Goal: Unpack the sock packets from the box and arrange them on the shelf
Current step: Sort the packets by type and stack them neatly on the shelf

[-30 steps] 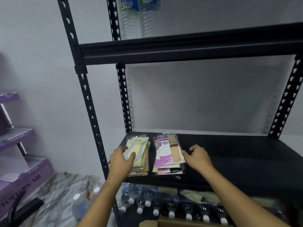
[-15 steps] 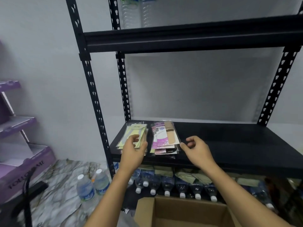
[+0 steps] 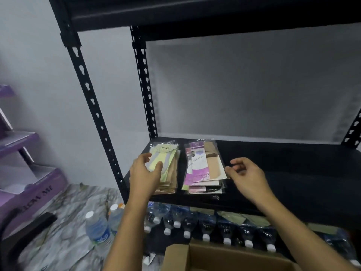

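Two stacks of sock packets lie side by side at the left end of the black shelf [image 3: 283,169]. The left stack [image 3: 169,171] has a pale green and yellow packet on top. The right stack [image 3: 204,169] shows purple, white and beige packets. My left hand [image 3: 144,173] rests on the front left of the left stack, thumb and fingers around its edge. My right hand [image 3: 248,175] hovers just right of the right stack, fingers curled and apart, holding nothing. The cardboard box [image 3: 224,257] stands open at the bottom, its inside mostly out of view.
A row of water bottles [image 3: 205,223] lies on the lower shelf. Two more bottles [image 3: 101,225] stand on the marble-patterned floor at the left. A purple display stand [image 3: 25,173] is at the far left. Black shelf posts [image 3: 91,106] rise at the left.
The view has tilted and moved closer. My right hand has drawn back from the right stack and opened a little. My left hand stays on the left stack.
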The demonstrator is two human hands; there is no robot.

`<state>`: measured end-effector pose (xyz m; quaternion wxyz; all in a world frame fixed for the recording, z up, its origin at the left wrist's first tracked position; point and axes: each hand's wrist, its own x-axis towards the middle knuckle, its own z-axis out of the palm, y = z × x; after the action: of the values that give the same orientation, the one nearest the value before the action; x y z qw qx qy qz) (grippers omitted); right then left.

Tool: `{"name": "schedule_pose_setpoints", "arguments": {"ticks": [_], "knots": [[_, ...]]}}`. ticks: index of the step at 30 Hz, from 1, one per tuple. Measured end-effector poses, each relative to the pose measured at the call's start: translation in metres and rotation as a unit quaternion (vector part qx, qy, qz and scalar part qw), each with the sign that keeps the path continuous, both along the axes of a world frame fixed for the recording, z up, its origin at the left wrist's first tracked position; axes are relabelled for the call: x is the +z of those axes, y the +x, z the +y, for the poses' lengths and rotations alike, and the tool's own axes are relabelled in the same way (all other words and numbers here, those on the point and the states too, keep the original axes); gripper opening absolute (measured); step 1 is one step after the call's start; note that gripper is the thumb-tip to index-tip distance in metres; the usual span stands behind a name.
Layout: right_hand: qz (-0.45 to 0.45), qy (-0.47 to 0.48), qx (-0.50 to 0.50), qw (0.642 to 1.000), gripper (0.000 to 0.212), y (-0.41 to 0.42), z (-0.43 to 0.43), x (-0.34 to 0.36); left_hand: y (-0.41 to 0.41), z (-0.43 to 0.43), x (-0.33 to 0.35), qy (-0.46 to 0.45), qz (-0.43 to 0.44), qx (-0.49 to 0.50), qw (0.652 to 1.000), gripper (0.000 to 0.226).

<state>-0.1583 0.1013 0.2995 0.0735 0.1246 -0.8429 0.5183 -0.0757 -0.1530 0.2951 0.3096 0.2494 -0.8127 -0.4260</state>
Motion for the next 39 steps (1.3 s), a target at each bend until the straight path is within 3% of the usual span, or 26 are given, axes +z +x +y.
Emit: {"name": "schedule_pose_setpoints", "arguments": {"ticks": [11, 16, 23, 34, 39], "knots": [[-0.057, -0.043, -0.006, 0.997, 0.022, -0.031, -0.008, -0.029, -0.017, -0.035, -0.016, -0.075, -0.052, 0.009, 0.996, 0.039], [-0.084, -0.030, -0.006, 0.996, 0.026, -0.031, -0.011, -0.026, -0.016, -0.042, -0.020, -0.050, -0.102, 0.026, 0.993, 0.048], [-0.156, -0.071, 0.029, 0.985, 0.013, -0.025, -0.015, -0.027, -0.011, -0.043, -0.020, -0.030, -0.152, 0.059, 0.986, 0.056], [-0.167, -0.135, 0.025, 0.976, 0.013, -0.027, -0.013, -0.025, -0.002, -0.048, -0.013, -0.012, -0.161, 0.059, 0.985, 0.052], [-0.178, -0.161, 0.024, 0.970, 0.013, -0.028, -0.011, -0.021, 0.003, -0.051, 0.000, 0.094, -0.121, 0.031, 0.988, 0.054]]}}
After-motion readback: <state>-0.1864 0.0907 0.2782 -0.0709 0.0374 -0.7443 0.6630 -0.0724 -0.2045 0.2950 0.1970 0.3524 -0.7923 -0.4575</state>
